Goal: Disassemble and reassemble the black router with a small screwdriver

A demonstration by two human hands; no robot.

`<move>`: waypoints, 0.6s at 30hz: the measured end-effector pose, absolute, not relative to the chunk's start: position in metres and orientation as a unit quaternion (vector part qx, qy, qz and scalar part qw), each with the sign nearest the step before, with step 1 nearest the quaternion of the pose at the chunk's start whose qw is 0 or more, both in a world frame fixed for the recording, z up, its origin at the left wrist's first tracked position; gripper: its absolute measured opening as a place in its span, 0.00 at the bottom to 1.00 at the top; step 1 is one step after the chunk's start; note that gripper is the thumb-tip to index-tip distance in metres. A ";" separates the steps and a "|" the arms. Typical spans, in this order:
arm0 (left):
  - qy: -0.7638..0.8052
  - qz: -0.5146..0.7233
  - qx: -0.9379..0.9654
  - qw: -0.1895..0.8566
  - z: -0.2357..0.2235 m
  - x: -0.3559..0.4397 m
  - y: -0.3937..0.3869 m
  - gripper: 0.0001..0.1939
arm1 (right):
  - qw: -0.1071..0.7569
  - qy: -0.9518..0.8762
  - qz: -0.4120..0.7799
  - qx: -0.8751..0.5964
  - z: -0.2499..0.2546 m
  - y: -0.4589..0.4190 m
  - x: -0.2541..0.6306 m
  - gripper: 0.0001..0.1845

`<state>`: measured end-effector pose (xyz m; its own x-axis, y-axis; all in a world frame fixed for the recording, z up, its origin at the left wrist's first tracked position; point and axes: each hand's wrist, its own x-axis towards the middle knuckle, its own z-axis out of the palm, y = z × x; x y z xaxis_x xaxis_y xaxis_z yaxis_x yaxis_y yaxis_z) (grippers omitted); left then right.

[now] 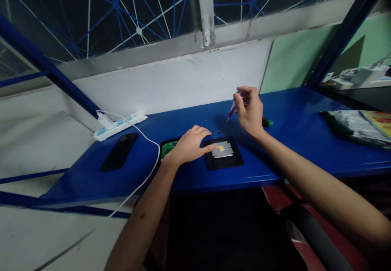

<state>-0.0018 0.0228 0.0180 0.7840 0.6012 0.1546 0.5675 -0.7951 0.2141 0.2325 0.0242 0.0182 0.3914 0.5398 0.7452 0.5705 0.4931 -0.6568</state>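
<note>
My left hand (190,144) rests on the blue bench with its fingers curled over the left edge of a black square case (224,164). Inside the case lies a grey metal plate (222,149) with a small yellow patch. A green circuit board (168,148) shows partly under my left wrist. My right hand (250,110) is raised above and behind the case, pinching a thin screwdriver (231,112) with its tip pointing down at the bench. A few tiny dark specks, maybe screws (217,133), lie just behind the case.
A black phone (119,151) lies at the left of the blue bench (305,140). A white power strip (119,125) with a white cable sits at the back left. A green-handled tool (267,121) lies behind my right hand. Plastic-wrapped packets (357,126) lie at the far right.
</note>
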 end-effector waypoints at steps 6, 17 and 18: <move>0.295 0.125 0.944 0.083 0.016 -0.004 0.016 0.28 | 0.369 -0.625 0.027 -0.688 0.006 0.039 0.256 0.14; 0.279 0.094 0.948 0.119 0.015 -0.005 0.003 0.43 | 0.246 -0.653 0.015 -0.716 -0.001 0.032 0.254 0.18; 0.277 0.096 0.948 0.121 0.015 -0.005 0.003 0.44 | 0.254 -0.656 0.007 -0.711 0.004 0.030 0.253 0.19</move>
<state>-0.0047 0.0032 0.0147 0.8279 0.5487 0.1158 0.5021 -0.8173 0.2828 0.2530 0.0304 0.0045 0.1386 0.9361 0.3232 0.9291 -0.0099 -0.3697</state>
